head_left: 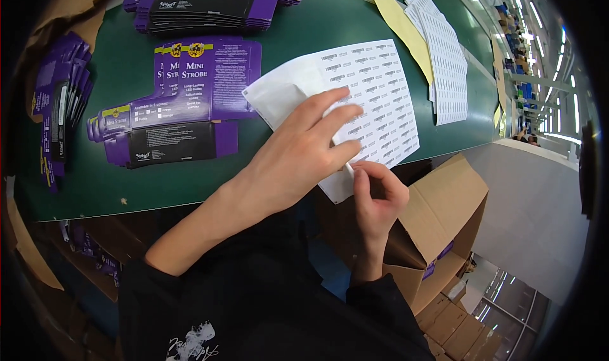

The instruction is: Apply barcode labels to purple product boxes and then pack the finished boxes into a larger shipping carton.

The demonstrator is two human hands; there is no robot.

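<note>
Right hand pinches the label sheet's near edge; left hand lies spread flat on it. Sheet runs away rightward across the desk.

White label sheet with rows of black barcodes, purple-and-black flattened cartons with yellow accents, dark green table, pale yellow backing sheet, brown cardboard box.

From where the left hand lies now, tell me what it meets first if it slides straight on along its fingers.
The left hand already rests on the white label sheet; further along, probably the yellow backing sheet on the green table.
</note>
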